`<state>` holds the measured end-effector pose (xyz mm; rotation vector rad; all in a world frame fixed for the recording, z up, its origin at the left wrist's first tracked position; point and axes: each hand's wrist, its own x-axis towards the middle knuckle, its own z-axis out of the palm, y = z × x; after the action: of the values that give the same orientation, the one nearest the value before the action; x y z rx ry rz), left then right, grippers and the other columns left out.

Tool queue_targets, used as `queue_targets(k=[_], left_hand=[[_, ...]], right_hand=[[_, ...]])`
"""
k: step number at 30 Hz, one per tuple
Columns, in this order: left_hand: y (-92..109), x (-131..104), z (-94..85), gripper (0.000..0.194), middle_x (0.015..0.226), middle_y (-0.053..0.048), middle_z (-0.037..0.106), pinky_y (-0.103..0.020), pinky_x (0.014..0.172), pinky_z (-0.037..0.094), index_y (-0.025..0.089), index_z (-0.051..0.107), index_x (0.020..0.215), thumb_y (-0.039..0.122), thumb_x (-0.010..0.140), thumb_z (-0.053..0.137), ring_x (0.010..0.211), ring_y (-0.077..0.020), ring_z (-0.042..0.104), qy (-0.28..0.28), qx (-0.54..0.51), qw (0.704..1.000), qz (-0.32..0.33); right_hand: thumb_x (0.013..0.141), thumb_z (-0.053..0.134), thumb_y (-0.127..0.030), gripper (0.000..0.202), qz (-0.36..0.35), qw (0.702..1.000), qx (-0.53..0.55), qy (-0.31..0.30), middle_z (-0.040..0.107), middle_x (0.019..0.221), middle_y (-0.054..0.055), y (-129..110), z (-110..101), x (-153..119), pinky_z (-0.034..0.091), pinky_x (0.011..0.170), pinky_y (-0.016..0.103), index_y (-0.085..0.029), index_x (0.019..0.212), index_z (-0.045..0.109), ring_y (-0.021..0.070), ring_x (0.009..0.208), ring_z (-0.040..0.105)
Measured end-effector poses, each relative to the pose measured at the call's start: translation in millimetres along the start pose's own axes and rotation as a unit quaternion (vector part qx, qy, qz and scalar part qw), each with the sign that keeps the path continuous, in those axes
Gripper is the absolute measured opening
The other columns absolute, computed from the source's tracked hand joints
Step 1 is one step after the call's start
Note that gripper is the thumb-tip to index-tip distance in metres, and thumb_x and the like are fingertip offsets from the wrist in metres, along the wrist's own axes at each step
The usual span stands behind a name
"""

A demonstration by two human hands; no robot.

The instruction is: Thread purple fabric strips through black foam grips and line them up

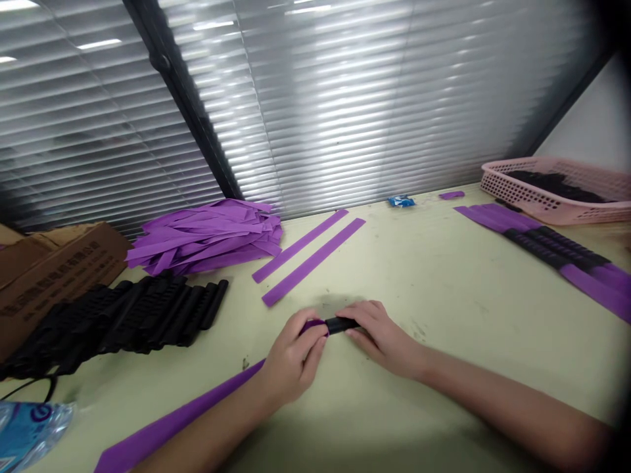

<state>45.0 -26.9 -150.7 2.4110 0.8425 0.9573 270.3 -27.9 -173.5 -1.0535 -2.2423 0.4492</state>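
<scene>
A short black tube (340,324) lies level between my two hands, just above or on the table. My left hand (296,358) is closed, pinching a purple strip (197,414) at the tube's left end; the strip trails down and left beneath my forearm. Whether the strip goes into the tube or around it cannot be made out. My right hand (377,335) is closed around the tube's right part, thumb below and fingers on top. Beyond my hands, two loose purple strips (315,259) lie side by side on the table.
At left, a heap of purple strips (211,233), a row of black tubes (142,312), a cardboard box (59,276) and a blue plastic packet (32,430). At right, tubes with purple strips (557,246) and a pink basket (552,210). A small blue packet (401,202) sits near the blinds.
</scene>
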Motion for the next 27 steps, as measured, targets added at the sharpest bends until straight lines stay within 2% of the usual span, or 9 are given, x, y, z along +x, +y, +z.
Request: queue_targets(k=[5,11,21,27], left_hand=[[-1.0,-0.4,2.3,0.019,0.107,-0.011,0.055,-0.035,0.088,0.048,0.017,0.055,0.106,0.010,0.089,0.049,0.102,-0.0200,0.054,0.051,-0.024,0.998,-0.017],[-2.8,1.7,3.3,0.010,0.099,-0.009,0.060,-0.031,0.082,0.050,0.017,0.058,0.095,0.013,0.087,0.053,0.094,-0.0182,0.059,0.076,-0.020,0.997,-0.027],[-5.2,2.2,7.5,0.008,0.089,-0.008,0.064,-0.027,0.073,0.052,0.017,0.061,0.087,0.012,0.084,0.056,0.084,-0.0161,0.063,0.118,-0.037,0.992,-0.031],[-6.6,4.7,4.3,0.006,0.093,-0.008,0.066,-0.029,0.077,0.053,0.017,0.061,0.088,0.015,0.084,0.059,0.087,-0.0170,0.064,0.092,-0.058,0.992,-0.058]], right_hand=[[0.097,0.040,-0.025,0.028,-0.003,1.000,-0.019,0.010,0.062,0.110,0.008,-0.5,0.2,0.3,0.043,0.085,0.038,-0.024,0.124,0.048,0.0209,0.100,0.055],[0.096,0.039,-0.024,0.028,0.008,1.000,-0.025,0.005,0.062,0.110,0.009,-2.7,-1.2,1.2,0.041,0.083,0.039,-0.024,0.122,0.049,0.0221,0.098,0.055],[0.097,0.038,-0.026,0.025,-0.010,0.998,-0.064,0.004,0.062,0.109,0.009,-2.3,2.4,-0.1,0.038,0.082,0.038,-0.023,0.118,0.051,0.0210,0.093,0.055],[0.098,0.037,-0.026,0.026,0.000,0.997,-0.076,0.009,0.063,0.107,0.008,-4.1,1.6,0.5,0.038,0.081,0.037,-0.023,0.120,0.051,0.0207,0.094,0.056]])
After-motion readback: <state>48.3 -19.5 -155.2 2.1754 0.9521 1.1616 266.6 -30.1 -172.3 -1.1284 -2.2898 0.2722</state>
